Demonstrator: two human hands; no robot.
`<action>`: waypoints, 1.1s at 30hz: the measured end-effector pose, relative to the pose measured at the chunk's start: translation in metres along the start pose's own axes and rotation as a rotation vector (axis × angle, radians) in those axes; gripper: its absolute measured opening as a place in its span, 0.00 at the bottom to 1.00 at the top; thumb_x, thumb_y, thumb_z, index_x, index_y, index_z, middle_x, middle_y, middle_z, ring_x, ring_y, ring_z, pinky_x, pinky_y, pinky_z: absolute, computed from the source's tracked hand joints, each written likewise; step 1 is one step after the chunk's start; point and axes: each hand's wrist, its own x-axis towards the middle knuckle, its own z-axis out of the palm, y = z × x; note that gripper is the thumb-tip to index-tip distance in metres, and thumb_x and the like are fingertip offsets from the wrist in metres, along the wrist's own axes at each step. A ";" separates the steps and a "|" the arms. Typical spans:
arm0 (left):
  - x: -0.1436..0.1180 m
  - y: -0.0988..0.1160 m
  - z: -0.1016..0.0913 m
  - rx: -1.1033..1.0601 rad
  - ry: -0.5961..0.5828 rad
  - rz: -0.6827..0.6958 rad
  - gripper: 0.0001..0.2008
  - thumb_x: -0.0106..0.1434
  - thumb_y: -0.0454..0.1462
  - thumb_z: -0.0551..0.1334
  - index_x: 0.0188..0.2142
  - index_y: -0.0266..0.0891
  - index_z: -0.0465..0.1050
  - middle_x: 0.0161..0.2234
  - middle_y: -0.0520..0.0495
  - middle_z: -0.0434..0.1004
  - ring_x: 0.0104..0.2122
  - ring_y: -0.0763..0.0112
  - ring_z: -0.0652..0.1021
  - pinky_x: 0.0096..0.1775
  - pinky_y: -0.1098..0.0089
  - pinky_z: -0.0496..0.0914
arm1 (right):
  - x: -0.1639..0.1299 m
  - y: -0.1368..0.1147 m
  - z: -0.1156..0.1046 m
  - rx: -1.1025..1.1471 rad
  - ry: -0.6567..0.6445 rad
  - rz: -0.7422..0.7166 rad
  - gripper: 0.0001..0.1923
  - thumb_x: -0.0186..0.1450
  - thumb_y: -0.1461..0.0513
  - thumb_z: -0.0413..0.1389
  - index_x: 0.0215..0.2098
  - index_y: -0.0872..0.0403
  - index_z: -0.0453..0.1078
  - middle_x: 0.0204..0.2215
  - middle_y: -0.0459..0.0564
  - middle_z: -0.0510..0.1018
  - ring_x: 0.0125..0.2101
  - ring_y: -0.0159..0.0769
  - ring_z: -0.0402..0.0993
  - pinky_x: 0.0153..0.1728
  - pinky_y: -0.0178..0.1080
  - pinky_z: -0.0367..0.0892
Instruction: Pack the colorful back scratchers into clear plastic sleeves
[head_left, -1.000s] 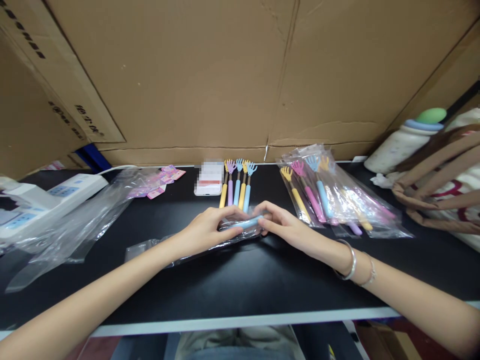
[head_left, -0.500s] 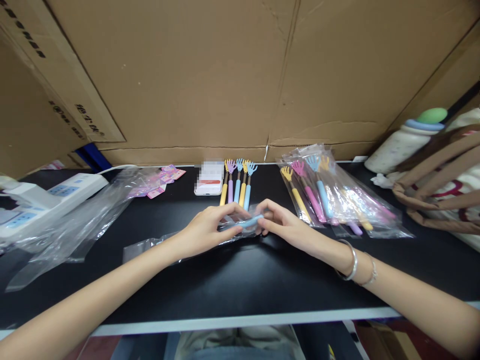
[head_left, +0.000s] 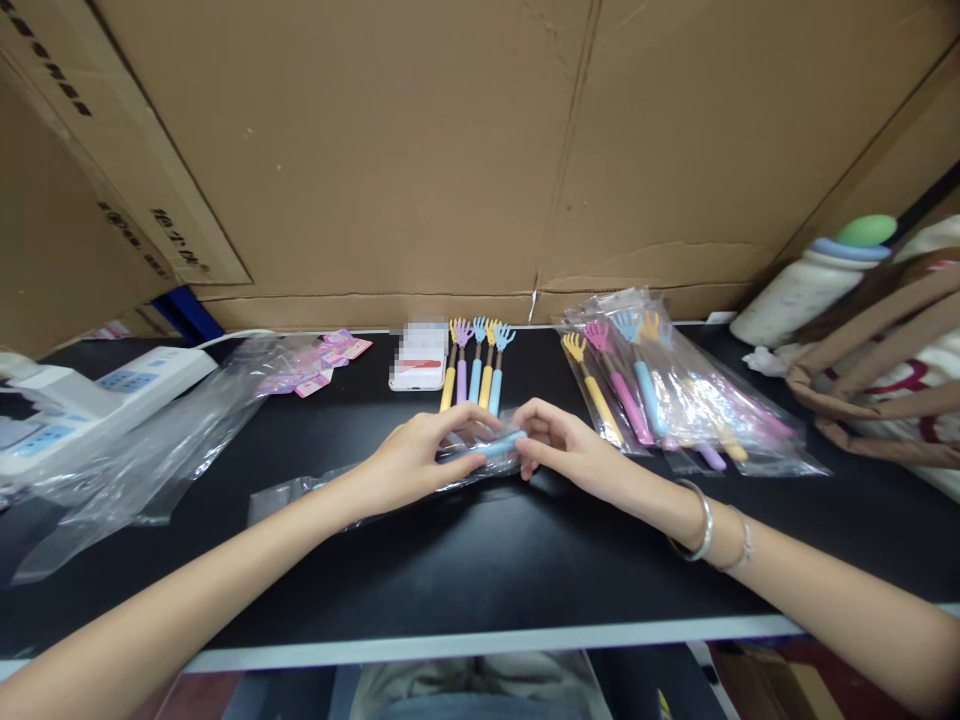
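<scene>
Between my hands lies a back scratcher with a light blue handle (head_left: 501, 444), inside a clear plastic bag (head_left: 289, 494) that trails off to the left under my left forearm. My left hand (head_left: 424, 450) holds the bagged handle between thumb and fingers. At the handle's right end, my right hand (head_left: 559, 440) pinches the bag and handle tip. The claw end of this scratcher is hidden. Just behind my hands stand several loose back scratchers (head_left: 478, 365) side by side, yellow, purple and blue. Right of them lie several bagged back scratchers (head_left: 626, 385), overlapping.
A phone (head_left: 418, 360) lies left of the loose scratchers. Farther left are pink cards (head_left: 330, 360), a pile of clear bags (head_left: 176, 440) and a white power strip (head_left: 120, 400). A bottle (head_left: 802, 290) and a brown-handled bag (head_left: 885, 380) stand right. Cardboard (head_left: 390, 150) walls the back.
Almost nothing differs. The blue handle and its bag shift very slightly between my fingers, while both hands stay in the same place.
</scene>
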 end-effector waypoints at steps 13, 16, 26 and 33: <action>0.000 -0.003 -0.002 0.048 -0.034 -0.059 0.22 0.63 0.39 0.58 0.57 0.47 0.60 0.40 0.51 0.78 0.31 0.70 0.76 0.34 0.72 0.67 | -0.001 0.001 0.000 -0.081 -0.003 0.006 0.16 0.64 0.52 0.55 0.41 0.54 0.61 0.26 0.42 0.70 0.25 0.29 0.71 0.32 0.36 0.68; 0.000 -0.005 -0.003 0.071 -0.020 -0.068 0.21 0.63 0.41 0.59 0.56 0.48 0.61 0.40 0.51 0.78 0.31 0.70 0.75 0.31 0.73 0.64 | 0.000 0.002 0.000 -0.092 0.002 0.014 0.17 0.64 0.51 0.55 0.41 0.54 0.62 0.25 0.42 0.70 0.25 0.29 0.71 0.31 0.37 0.68; 0.000 -0.002 -0.001 0.073 -0.014 -0.070 0.18 0.63 0.40 0.59 0.53 0.50 0.63 0.42 0.55 0.78 0.27 0.74 0.73 0.31 0.74 0.62 | 0.000 0.000 -0.002 -0.069 -0.034 0.027 0.16 0.64 0.51 0.55 0.41 0.54 0.62 0.26 0.42 0.71 0.25 0.30 0.73 0.33 0.37 0.68; 0.000 -0.002 -0.001 0.022 -0.027 -0.040 0.18 0.64 0.37 0.58 0.53 0.48 0.62 0.42 0.54 0.78 0.30 0.73 0.74 0.32 0.73 0.63 | -0.001 0.000 -0.002 -0.027 -0.057 0.031 0.18 0.63 0.49 0.55 0.40 0.54 0.60 0.26 0.42 0.71 0.25 0.30 0.72 0.31 0.37 0.69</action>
